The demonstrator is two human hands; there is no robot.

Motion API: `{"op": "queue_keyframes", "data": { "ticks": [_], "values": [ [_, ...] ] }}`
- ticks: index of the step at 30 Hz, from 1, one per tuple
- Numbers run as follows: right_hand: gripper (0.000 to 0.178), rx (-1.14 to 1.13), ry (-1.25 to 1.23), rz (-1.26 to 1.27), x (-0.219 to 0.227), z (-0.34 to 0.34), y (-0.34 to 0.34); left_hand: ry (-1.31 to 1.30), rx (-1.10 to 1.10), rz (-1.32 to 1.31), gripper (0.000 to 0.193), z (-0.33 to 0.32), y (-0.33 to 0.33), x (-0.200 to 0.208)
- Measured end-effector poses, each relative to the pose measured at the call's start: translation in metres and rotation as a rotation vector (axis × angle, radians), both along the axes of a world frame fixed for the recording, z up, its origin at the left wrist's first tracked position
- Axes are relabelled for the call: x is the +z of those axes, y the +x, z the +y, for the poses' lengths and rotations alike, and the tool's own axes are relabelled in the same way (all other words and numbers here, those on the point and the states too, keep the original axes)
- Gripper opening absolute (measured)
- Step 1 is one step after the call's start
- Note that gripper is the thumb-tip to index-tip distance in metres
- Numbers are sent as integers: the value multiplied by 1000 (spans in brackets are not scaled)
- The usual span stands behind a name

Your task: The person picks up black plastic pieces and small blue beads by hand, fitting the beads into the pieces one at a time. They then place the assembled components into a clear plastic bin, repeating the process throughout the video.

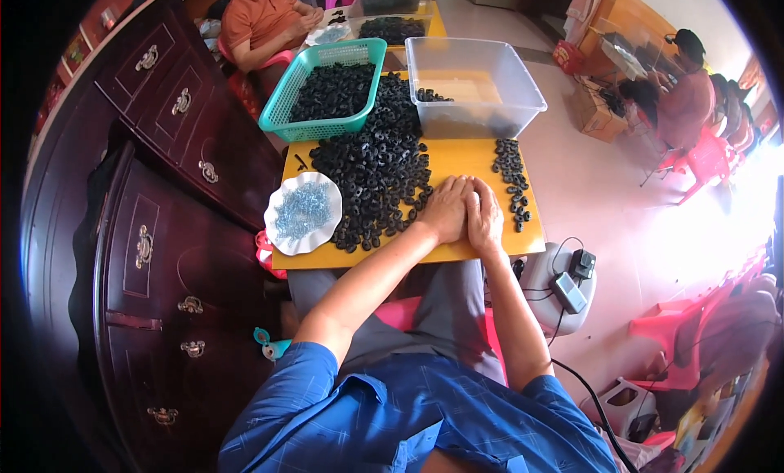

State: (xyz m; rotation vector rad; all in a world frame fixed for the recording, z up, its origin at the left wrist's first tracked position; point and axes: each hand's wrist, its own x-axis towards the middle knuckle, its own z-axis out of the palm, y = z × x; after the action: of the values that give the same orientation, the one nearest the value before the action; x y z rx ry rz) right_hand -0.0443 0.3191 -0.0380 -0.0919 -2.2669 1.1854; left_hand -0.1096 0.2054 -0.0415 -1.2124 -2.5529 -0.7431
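Note:
My left hand (446, 212) and my right hand (483, 222) rest close together at the near edge of the yellow table (392, 259). Their fingers are bent and meet at the tips; anything between them is hidden. Just left of my left hand spreads a big heap of small black ring-shaped parts (371, 171). More black parts (513, 179) lie in loose rows to the right of my right hand. A white scalloped plate (274, 197) at the table's near left holds a pile of tiny shiny pale-blue pieces (304, 212).
A green basket (269, 118) of black parts and a clear plastic bin (482, 122) with a few inside stand at the far side. Dark wooden drawers (175, 253) flank the left. A stool (539, 269) with small devices and cables is at right. Other people sit farther off.

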Motion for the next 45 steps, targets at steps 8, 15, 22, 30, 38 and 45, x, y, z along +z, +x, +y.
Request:
{"op": "queue_keyframes", "data": {
  "ticks": [8,15,22,30,38,45],
  "values": [
    [45,-200,60,33,-11,1,9,19,-98,20,47,0,21,-1],
    [46,-165,-11,-44,-13,3,26,113,-158,62,60,-3,38,9],
    [46,-132,5,-28,-8,-5,31,176,-150,59,59,-11,37,1],
    [47,-137,108,-26,-12,-2,29,65,56,27,69,-20,47,-1],
    [44,-65,101,-42,-5,-9,33,227,-65,-55,59,-18,43,-14],
    [44,-102,58,-49,-9,-4,31,44,58,-19,75,-29,52,4]
  ]
}}
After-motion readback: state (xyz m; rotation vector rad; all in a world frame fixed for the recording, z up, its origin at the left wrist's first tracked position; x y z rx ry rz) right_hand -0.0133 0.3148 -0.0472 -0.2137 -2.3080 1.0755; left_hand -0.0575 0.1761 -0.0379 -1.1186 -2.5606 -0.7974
